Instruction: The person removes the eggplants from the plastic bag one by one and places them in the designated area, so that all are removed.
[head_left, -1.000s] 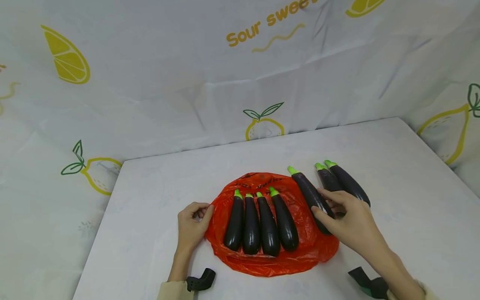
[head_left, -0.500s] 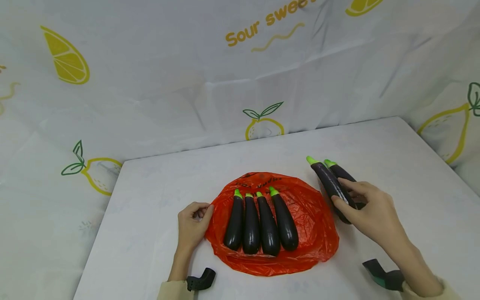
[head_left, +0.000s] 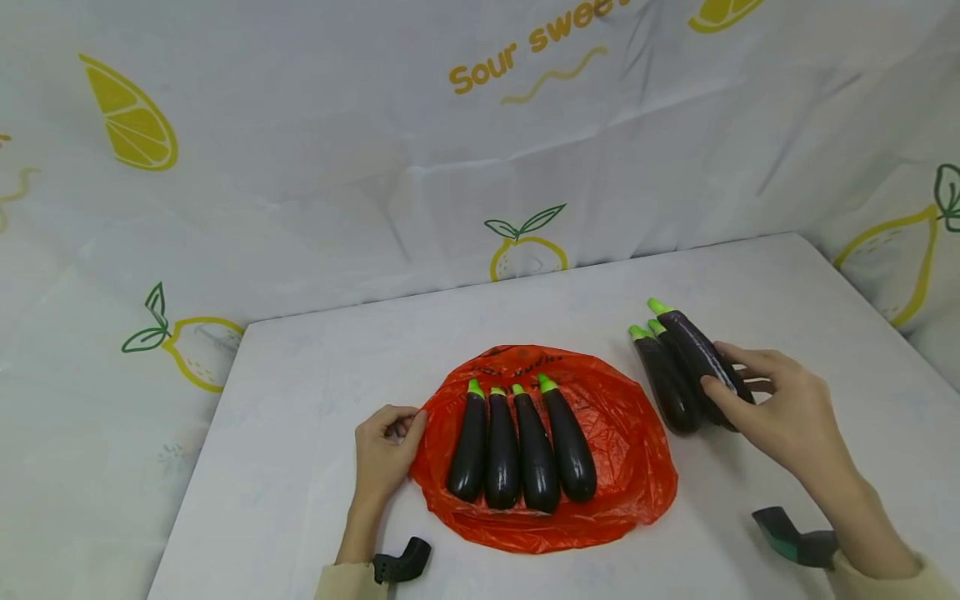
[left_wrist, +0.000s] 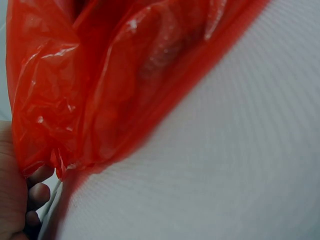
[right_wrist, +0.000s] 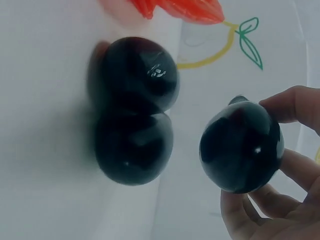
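Observation:
My left hand (head_left: 386, 450) pinches the left edge of a red plastic bag (head_left: 622, 425), and in the left wrist view the bunched red film runs down to the fingers (left_wrist: 39, 195). Several dark eggplants (head_left: 537, 450) with green stems lie side by side on the bag. Farther right, my right hand (head_left: 783, 408) holds another eggplant (head_left: 693, 346) between thumb and fingers. Two more eggplants (head_left: 663, 387) lie together just left of it on the table. From the right wrist view, the held eggplant (right_wrist: 240, 150) hangs apart from that pair (right_wrist: 134, 145), round ends facing the camera.
The white table (head_left: 300, 467) reaches back to a white cloth backdrop (head_left: 337, 167) with printed lemons and lettering. Black bands sit at both wrists, the left band (head_left: 403, 560) near the front of the table.
My right hand has carried the eggplant rightward from the bag's right side, across the two loose eggplants, to their right side. The left hand and the bag have stayed still.

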